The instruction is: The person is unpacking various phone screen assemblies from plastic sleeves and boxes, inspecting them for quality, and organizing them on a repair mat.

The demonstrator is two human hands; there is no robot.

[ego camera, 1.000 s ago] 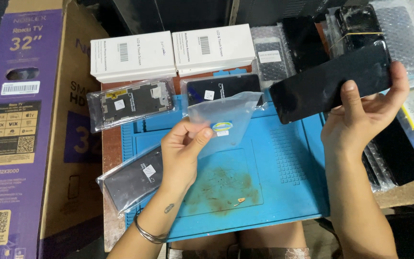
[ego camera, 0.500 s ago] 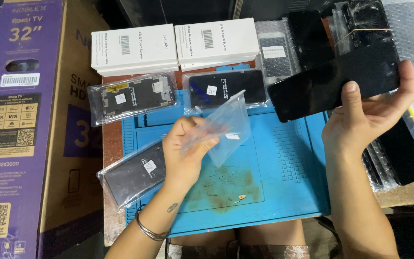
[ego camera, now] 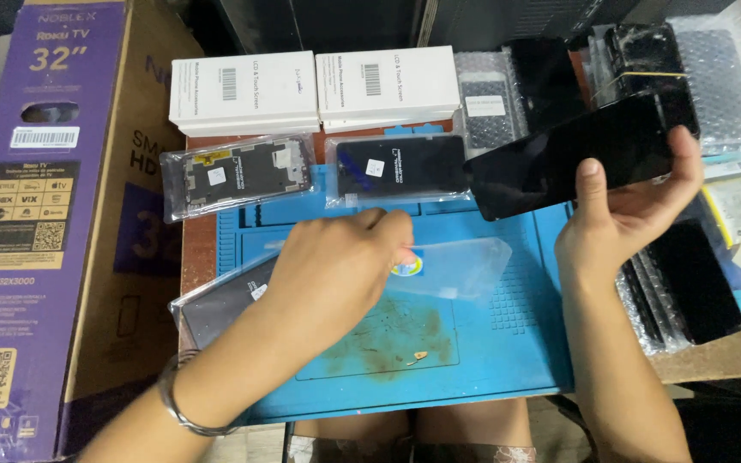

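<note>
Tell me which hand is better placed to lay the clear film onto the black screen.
Left, probably. The left hand already pinches the clear film by its sticker tab, low over the blue mat. The right hand grips the black screen, held tilted above the mat.

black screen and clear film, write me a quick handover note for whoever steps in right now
Right hand holds the black screen up over the blue mat, tilted.
Left hand presses the clear film flat on the mat.
Done: film is out of the screen's way, apart from it.
Left: screen not yet set down; two bagged parts lie at the mat's top edge, white boxes behind.
</note>
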